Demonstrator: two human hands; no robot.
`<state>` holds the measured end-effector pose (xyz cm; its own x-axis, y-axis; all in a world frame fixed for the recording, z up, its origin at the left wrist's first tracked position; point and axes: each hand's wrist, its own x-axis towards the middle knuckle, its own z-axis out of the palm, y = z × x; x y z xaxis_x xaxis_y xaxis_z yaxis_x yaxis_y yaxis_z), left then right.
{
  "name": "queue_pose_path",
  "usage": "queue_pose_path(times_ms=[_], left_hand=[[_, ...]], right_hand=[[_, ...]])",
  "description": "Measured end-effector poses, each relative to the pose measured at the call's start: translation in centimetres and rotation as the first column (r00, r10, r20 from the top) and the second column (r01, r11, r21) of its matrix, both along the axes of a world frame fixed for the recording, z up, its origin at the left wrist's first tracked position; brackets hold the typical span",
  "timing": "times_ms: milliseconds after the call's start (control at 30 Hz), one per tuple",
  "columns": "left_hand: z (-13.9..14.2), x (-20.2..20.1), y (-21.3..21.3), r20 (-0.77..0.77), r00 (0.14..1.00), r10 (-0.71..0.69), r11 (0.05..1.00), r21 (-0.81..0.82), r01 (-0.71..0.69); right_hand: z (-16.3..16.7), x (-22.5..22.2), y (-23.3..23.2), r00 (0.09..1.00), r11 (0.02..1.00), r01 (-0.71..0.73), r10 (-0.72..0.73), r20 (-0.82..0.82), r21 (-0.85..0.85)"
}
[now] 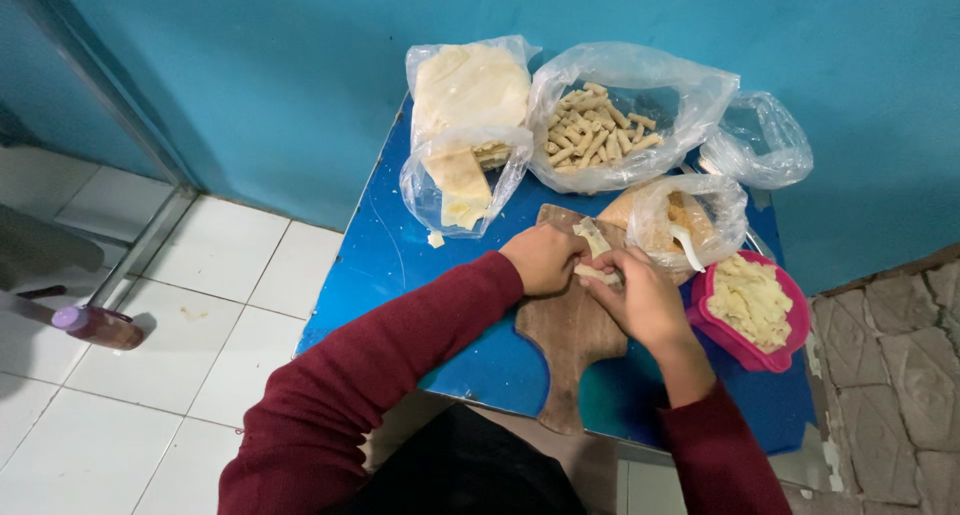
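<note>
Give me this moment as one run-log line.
left hand: on pale wrapper | right hand: pinching same wrapper | surface: wooden board | nearby: pink bowl

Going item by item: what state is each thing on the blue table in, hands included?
Left hand: closed on pale wrapper.
Right hand: pinching the same wrapper.
Roll bag: open.
Sheet bag: open.
Pink bowl: filled.
Board: lying flat.

Blue table (400, 265) (board (570, 345), bags (620, 115), bowl (720, 335)).

Four clear plastic bags (628, 115) sit along the blue table's (380, 255) back edge.
</note>
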<state>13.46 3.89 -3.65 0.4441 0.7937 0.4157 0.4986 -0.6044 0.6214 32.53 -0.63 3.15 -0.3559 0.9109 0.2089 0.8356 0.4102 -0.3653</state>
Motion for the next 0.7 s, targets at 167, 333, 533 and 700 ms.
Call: queue_pose_path(times_ms=[167, 333, 533, 700], left_hand=[[0.6, -0.3, -0.8, 0.072, 0.997, 0.01, 1.0, 0.0, -0.01], [1.3, -0.2, -1.9, 0.105, 0.991, 0.081, 0.995, -0.058, -0.075], [0.8, 0.5, -2.1, 0.06, 0.995, 0.085, 0.995, 0.049, -0.088], [0.5, 0.7, -2.0, 0.073, 0.992, 0.103, 0.994, 0.018, -0.105]], right_hand=[[-0.3, 1.0, 0.8, 0.992, 0.996, -0.086, 0.082, -0.095, -0.035], [-0.3, 1.2, 0.9, 0.993, 0.995, -0.088, 0.085, -0.084, -0.039], [-0.2, 0.9, 0.7, 0.999, 0.999, -0.046, 0.046, -0.02, -0.004], [-0.9, 1.1, 0.7, 0.996, 0.989, -0.088, 0.086, 0.029, 0.119]])
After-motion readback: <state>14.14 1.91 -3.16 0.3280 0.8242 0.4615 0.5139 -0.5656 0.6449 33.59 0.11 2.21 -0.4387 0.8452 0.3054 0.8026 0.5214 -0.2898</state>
